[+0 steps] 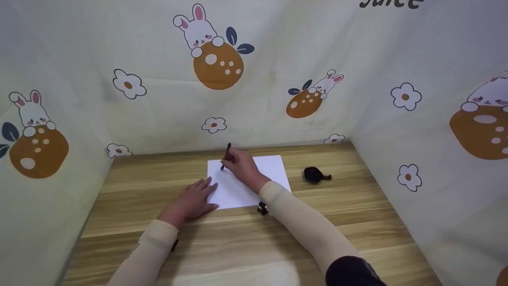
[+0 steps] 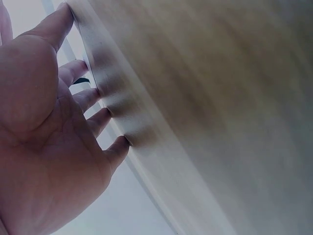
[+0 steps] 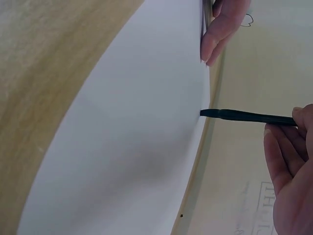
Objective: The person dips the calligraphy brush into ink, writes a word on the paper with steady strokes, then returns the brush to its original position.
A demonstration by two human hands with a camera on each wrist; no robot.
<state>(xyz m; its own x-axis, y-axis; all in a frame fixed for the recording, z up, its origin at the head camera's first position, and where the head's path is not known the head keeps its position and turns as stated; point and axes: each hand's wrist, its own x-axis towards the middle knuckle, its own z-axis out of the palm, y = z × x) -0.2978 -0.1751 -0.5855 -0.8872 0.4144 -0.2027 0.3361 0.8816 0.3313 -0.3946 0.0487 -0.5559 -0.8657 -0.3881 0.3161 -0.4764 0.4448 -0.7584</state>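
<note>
A white sheet of paper (image 1: 234, 194) lies on the wooden table. My right hand (image 1: 242, 165) is above its upper left part and pinches a slim dark brush (image 1: 227, 153), held steeply. In the right wrist view, the tip of the brush (image 3: 230, 114) is right at the paper (image 3: 127, 117), and the thumb and fingers of my right hand (image 3: 291, 156) grip the far end. My left hand (image 1: 193, 200) rests palm down with fingers spread on the paper's left edge. The left wrist view shows its palm (image 2: 39, 117) and the outstretched fingertips at the surface.
To the right of the paper sits a small round black object with a short handle (image 1: 313, 175). A pale cloth (image 1: 158, 111) printed with rabbits, oranges and flowers hangs round the back and sides of the wooden table (image 1: 238, 246).
</note>
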